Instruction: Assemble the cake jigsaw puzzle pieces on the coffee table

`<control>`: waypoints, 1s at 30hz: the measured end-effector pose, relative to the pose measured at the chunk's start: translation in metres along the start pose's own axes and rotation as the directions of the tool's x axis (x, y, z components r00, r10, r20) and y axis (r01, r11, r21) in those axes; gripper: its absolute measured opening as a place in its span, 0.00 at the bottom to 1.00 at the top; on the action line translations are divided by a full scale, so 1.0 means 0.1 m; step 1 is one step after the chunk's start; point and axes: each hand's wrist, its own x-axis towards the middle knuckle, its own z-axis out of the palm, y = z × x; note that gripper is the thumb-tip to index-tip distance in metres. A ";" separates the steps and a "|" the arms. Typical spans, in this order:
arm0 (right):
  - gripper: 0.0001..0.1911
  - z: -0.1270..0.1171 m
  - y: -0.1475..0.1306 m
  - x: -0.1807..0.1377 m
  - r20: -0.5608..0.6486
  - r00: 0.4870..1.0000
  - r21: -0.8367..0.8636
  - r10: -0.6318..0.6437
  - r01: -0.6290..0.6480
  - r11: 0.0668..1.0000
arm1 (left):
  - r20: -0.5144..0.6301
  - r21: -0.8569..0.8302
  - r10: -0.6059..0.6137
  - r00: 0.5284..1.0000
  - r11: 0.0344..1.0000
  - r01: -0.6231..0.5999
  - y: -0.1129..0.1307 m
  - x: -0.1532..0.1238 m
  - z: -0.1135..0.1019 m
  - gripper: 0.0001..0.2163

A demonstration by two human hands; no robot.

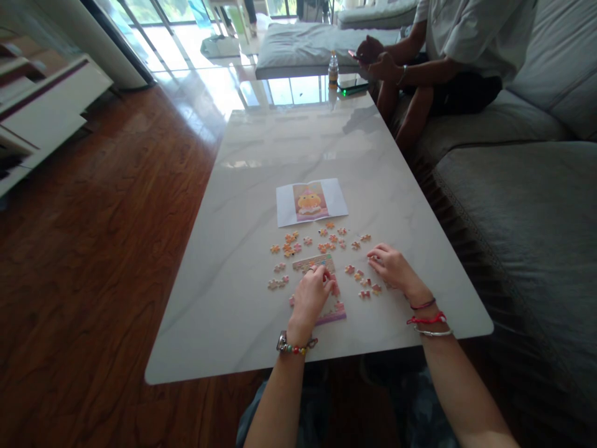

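Puzzle (319, 262) part-built near the front edge of the table (242, 186), under my left hand (310, 297), fingertips pressed on its top, my right hand (394, 267) just beside, curled over loose pieces (359, 275), whether either pinches a piece I cannot tell, picture (311, 201) beyond.

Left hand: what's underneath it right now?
The part-built puzzle lies under the left hand; its top strip and lower right corner show. Its middle is covered, so the pieces there cannot be seen.

Head cam looks fwd/down, close over puzzle (319, 261) on table (289, 143).
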 end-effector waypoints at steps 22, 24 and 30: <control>0.04 0.01 -0.22 0.01 0.157 0.986 0.051 -0.049 0.041 0.998 | -0.168 -0.117 0.053 0.984 0.990 -0.073 -0.11 0.06 0.01 0.03; 0.08 0.03 -0.30 0.03 0.102 0.994 0.028 -0.039 0.036 0.999 | -0.152 -0.114 0.082 0.985 0.989 -0.100 -0.11 0.05 0.00 0.03; 0.05 0.20 -0.56 0.06 0.099 0.995 -0.170 0.027 -0.010 0.985 | -0.056 -0.106 0.177 0.983 0.978 -0.182 -0.10 0.02 -0.04 0.03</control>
